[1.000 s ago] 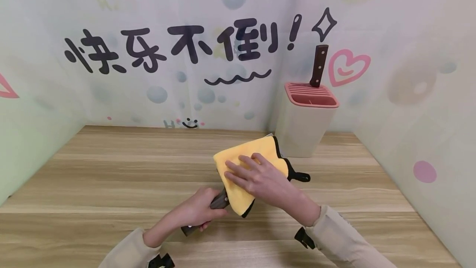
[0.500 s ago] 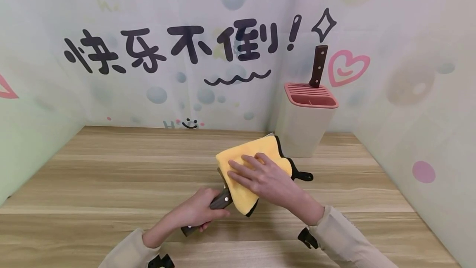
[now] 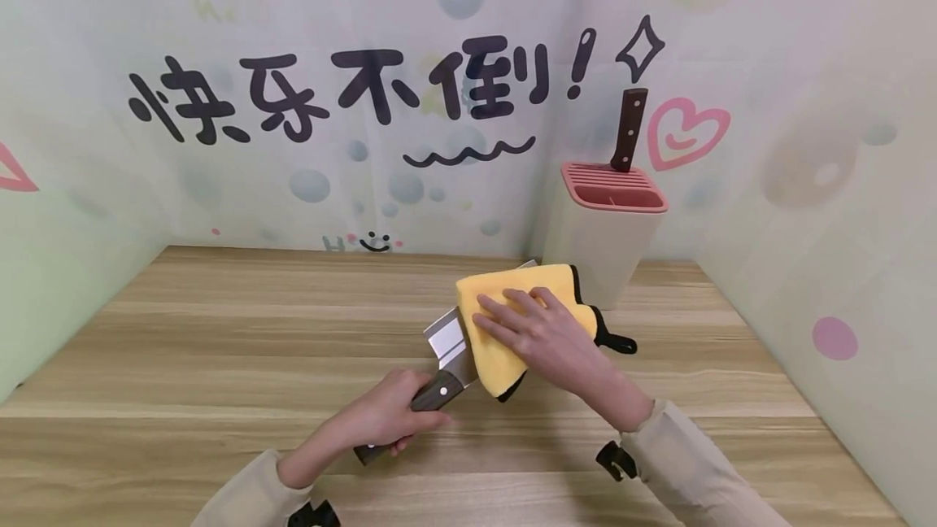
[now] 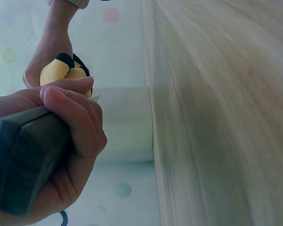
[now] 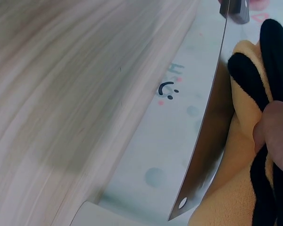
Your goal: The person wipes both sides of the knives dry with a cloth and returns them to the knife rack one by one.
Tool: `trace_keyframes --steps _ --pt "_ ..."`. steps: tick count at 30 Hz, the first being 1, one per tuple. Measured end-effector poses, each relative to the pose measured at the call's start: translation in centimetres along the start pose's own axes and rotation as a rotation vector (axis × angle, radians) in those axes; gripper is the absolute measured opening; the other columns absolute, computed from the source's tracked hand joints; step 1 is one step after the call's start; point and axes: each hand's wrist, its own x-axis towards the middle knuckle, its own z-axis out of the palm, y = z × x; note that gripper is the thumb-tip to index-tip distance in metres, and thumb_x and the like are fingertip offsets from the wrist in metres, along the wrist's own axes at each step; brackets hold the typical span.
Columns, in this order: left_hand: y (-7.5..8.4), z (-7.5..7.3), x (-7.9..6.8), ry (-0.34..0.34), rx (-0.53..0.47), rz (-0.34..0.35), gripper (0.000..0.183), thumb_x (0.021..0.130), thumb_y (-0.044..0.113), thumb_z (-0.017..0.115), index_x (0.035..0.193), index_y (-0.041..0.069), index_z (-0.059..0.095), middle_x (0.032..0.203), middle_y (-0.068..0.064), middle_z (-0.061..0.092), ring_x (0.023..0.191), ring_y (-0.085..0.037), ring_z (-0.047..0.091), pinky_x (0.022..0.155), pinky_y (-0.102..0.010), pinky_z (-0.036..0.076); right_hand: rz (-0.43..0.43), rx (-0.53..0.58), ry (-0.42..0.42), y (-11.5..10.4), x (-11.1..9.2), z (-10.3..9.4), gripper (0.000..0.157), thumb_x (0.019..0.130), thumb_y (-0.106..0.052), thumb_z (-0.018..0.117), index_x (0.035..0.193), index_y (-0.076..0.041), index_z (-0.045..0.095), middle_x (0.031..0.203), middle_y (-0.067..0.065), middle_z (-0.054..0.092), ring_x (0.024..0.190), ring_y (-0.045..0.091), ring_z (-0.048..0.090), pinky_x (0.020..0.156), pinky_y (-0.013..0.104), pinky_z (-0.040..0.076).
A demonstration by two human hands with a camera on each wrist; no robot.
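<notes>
In the head view my left hand [image 3: 388, 413] grips the dark riveted handle of a cleaver [image 3: 448, 340], its broad blade slanting up and right above the table. My right hand [image 3: 545, 340] holds a folded yellow cloth [image 3: 498, 364] with black edging against the blade, fingers spread over its top. The right wrist view shows the thumb [image 5: 278, 134] on the cloth's other side and the bare blade [image 5: 203, 141], with a hole near its far corner. The cloth hides most of the blade's upper face. In the left wrist view, fingers wrap the handle [image 4: 26, 155].
A white knife block [image 3: 596, 259] with a pink slotted top stands at the back right, close behind the cloth. One brown-handled knife [image 3: 629, 130] sticks up from it. The wooden table [image 3: 220, 332] ends at printed walls at the back and sides.
My right hand and the cloth have slid right and slightly up along the blade, baring its part near the handle. My left hand and the handle have stayed almost still.
</notes>
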Motion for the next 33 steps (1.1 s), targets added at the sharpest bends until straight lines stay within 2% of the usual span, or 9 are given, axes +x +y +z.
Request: trace_keyframes --steps 5,10,16,23,33 --pt "-0.1 0.0 -0.1 0.003 -0.01 0.0 0.02 0.082 0.013 0.063 0.074 0.004 0.047 0.041 0.003 0.042 0.03 -0.005 0.041 0.028 -0.027 0.038 0.051 0.024 -0.018 0.5 -0.2 0.2 0.044 0.077 -0.004 0.061 0.119 -0.019 0.058 0.125 0.0 0.053 0.105 0.025 0.051 0.078 0.039 0.044" --pt "-0.2 0.0 -0.2 0.006 -0.023 0.005 0.02 0.082 0.013 0.063 0.074 0.003 0.047 0.041 0.003 0.042 0.03 -0.006 0.041 0.028 -0.027 0.039 0.1 0.042 -0.042 1.0 -0.5 0.5 0.048 0.075 -0.002 0.066 0.12 -0.019 0.057 0.124 0.0 0.054 0.105 0.025 0.051 0.077 0.039 0.044" --pt "-0.3 0.0 -0.3 0.011 -0.02 0.012 0.02 0.082 0.012 0.063 0.073 0.003 0.047 0.04 0.003 0.042 0.029 -0.005 0.041 0.028 -0.028 0.039 0.164 0.037 -0.058 1.5 -0.7 0.6 0.046 0.075 -0.001 0.066 0.117 -0.017 0.059 0.123 0.002 0.055 0.103 0.026 0.051 0.075 0.039 0.045" --pt "-0.2 -0.1 -0.4 0.013 -0.019 0.014 0.02 0.082 0.012 0.063 0.074 0.003 0.046 0.04 0.003 0.042 0.029 -0.005 0.04 0.027 -0.027 0.038 0.247 0.083 -0.066 2.1 -1.2 0.8 0.047 0.073 0.0 0.068 0.117 -0.015 0.059 0.123 0.004 0.055 0.101 0.027 0.052 0.075 0.043 0.045" --pt "-0.2 -0.3 -0.6 0.037 -0.028 0.004 0.018 0.082 0.012 0.063 0.077 0.003 0.048 0.04 0.003 0.042 0.03 -0.005 0.04 0.028 -0.027 0.038 0.305 0.092 -0.062 2.8 -2.2 1.3 0.044 0.075 0.002 0.065 0.116 -0.014 0.06 0.121 0.006 0.056 0.099 0.028 0.053 0.071 0.043 0.045"
